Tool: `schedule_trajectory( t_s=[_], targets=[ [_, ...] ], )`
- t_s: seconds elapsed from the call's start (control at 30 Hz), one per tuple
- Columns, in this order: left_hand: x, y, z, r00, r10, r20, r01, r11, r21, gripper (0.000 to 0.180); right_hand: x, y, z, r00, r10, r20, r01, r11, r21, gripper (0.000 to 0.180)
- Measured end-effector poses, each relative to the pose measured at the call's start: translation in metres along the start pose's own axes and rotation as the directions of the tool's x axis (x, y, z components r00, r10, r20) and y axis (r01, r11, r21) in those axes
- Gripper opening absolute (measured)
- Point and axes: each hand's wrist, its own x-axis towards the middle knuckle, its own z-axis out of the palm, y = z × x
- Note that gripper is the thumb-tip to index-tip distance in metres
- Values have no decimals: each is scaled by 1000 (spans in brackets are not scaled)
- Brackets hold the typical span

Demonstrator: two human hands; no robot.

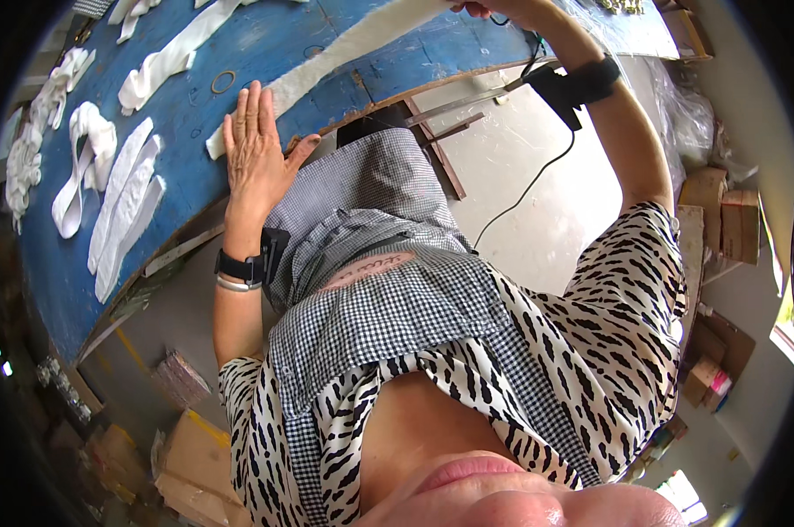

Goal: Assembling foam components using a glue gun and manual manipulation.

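Note:
A long white fabric strip [362, 48] runs along the blue table [190, 180] near its front edge. My left hand [258, 158] lies flat across the strip near its left end, fingers straight and thumb spread. At the upper edge of the view, my right hand [495, 7] has its fingers curled at the strip's far right end; the hand is partly cut off. Left of my left hand lie several folded white strips [125, 206] and a looped white band [88, 162]. Another crumpled white fabric strip [164, 66] is farther back.
A tan rubber band [223, 82] lies on the table. Bunched white fabric [32, 167] rests along the far left side. A black cable [537, 167] hangs from my right wrist strap. Cardboard boxes [199, 457] stand on the floor, and clear plastic [685, 110] hangs at the right.

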Motion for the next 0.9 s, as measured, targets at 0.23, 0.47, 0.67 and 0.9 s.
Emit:
schedule_trajectory(
  t_s=[0.23, 0.47, 0.67, 0.9],
  targets=[
    [-1, 5, -3, 1000, -4, -9, 4, 999, 54, 95, 10, 31, 11, 998, -40, 44, 37, 997, 64, 20],
    [-1, 7, -4, 1000, -4, 12, 2, 995, 98, 96, 6, 27, 8, 1000, -28, 10, 29, 997, -73, 20],
    [-2, 7, -4, 1000, 11, 5, -11, 993, 118, 96, 0, 22, 8, 999, -28, -19, 23, 976, -216, 20],
    [-3, 6, -3, 1000, 20, -20, -17, 993, 113, 96, 7, 33, 10, 999, -41, -7, 37, 950, -309, 23]
  ],
)
